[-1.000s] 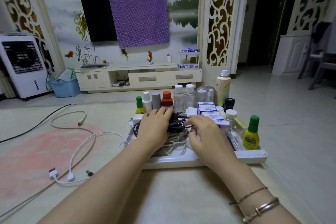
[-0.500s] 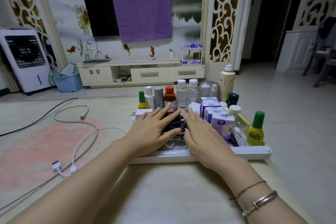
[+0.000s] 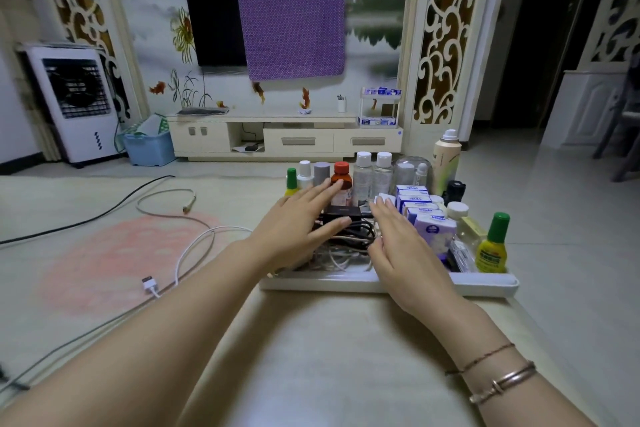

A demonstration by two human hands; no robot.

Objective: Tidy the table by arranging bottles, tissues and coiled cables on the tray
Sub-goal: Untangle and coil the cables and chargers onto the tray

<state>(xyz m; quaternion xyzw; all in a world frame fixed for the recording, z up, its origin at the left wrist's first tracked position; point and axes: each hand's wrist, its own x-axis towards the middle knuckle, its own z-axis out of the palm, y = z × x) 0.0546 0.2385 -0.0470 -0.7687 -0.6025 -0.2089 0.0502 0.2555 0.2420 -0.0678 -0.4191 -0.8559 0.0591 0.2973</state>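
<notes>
The tray [image 3: 322, 282] sits at the table's far edge, its right end close to the right corner, so a shove forward could carry it over that edge. Along its far edge stand the bottles [image 3: 363, 177], close together and upright; the left hand's fingertips reach right up to the red-capped one, and a nudge there would likely topple the row. Tissue packs [image 3: 433, 229] are lined up right of centre, just beside the right hand. The coiled cables [image 3: 349, 239], black over white, are heaped in the tray's middle and near edge, between the two hands. They look springy: once let go, the coils may loosen and spill over the near rim.

The left hand [image 3: 294, 229] lies flat on the heap, fingers straight and spread, gripping nothing. The right hand [image 3: 401, 246] is likewise flat, fingers straight and together at the heap's right side; whether it presses or only hovers I cannot tell.

A white cable [image 3: 194, 250] lies uncoiled on the table left of the tray and could snag a withdrawing arm.
</notes>
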